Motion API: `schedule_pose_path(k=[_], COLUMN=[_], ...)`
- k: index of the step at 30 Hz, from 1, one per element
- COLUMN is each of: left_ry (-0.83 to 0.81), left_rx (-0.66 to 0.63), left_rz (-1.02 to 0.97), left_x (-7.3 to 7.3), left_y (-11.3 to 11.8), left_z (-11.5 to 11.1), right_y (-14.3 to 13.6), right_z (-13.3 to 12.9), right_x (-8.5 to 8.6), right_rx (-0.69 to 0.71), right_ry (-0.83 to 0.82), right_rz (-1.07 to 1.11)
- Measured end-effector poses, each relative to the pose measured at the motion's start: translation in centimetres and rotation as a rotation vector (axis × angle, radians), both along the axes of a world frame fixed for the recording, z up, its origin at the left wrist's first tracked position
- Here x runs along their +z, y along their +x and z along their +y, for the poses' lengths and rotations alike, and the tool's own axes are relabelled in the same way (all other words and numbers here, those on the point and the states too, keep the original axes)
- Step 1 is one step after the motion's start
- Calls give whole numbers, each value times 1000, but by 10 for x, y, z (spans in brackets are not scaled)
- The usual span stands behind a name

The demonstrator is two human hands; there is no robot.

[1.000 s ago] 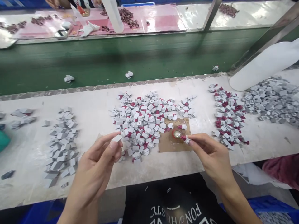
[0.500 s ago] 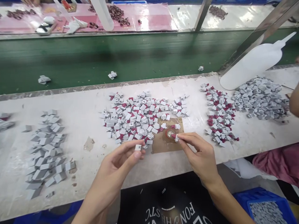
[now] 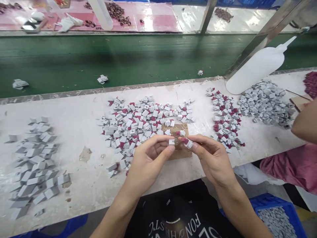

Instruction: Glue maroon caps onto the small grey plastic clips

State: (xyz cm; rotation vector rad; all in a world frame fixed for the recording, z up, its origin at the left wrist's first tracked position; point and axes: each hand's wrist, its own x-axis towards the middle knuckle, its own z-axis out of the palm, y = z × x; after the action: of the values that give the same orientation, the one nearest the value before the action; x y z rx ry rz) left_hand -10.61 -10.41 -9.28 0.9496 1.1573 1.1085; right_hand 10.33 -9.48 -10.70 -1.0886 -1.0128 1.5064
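Observation:
Between the thumb and fingers of my left hand (image 3: 155,158) is a small light-grey plastic block (image 3: 171,142) with a notch in its side. My right hand (image 3: 214,158) pinches a small grey piece with a dark-red part (image 3: 187,142) on its left end. The two pieces face each other, close together, with a narrow gap between them. Behind them lies a brown board (image 3: 182,154), and the round dish on it is mostly hidden by my hands. A heap of grey-and-red pieces (image 3: 135,124) spreads behind and left of my hands.
Plain grey blocks (image 3: 37,162) are heaped at the left. To the right lie grey-and-red pieces (image 3: 226,115), a grey heap (image 3: 267,104) and a white squeeze bottle (image 3: 257,69). A green conveyor belt (image 3: 148,62) runs behind. Another person's arm (image 3: 305,122) reaches in at right.
My left hand has moved right and up with its grey block. The right hand has drawn its grey-and-red piece away from the dish, and the two pieces are now close together.

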Motion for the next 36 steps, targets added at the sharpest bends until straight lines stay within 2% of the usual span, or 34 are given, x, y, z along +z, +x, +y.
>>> schedule_pose_path(k=[5, 10, 17, 20, 22, 25, 26, 28, 31, 34, 36], left_ry=[-21, -22, 42, 83, 102, 149, 179, 249, 283, 274, 314], left_rx=[-86, -81, -99, -106, -153, -214, -188, -55, 139, 151, 99], left_rz=[-121, -143, -36, 31, 92, 274, 367, 547, 665, 693, 676], left_x=[1, -1, -5, 0, 7, 15, 15, 11, -7, -29, -41], left_y=[8, 11, 8, 0, -7, -17, -21, -29, -47, -67, -75], left_z=[5, 7, 5, 11, 23, 61, 80, 122, 192, 250, 276], right_y=[1, 3, 5, 3, 1, 0, -1, -5, -12, -22, -29], right_z=[0, -1, 3, 10, 22, 61, 81, 130, 210, 273, 300], right_x=[-1, -5, 4, 10, 13, 16, 16, 13, 5, -6, -13], right_rx=[-16, -2, 83, 88, 131, 204, 180, 57, -100, -125, -113], right_ry=[18, 44, 143, 169, 173, 201, 219, 257, 271, 259, 242], right_rz=[6, -32, -161, -147, -144, -263, -367, -604, -798, -873, -896])
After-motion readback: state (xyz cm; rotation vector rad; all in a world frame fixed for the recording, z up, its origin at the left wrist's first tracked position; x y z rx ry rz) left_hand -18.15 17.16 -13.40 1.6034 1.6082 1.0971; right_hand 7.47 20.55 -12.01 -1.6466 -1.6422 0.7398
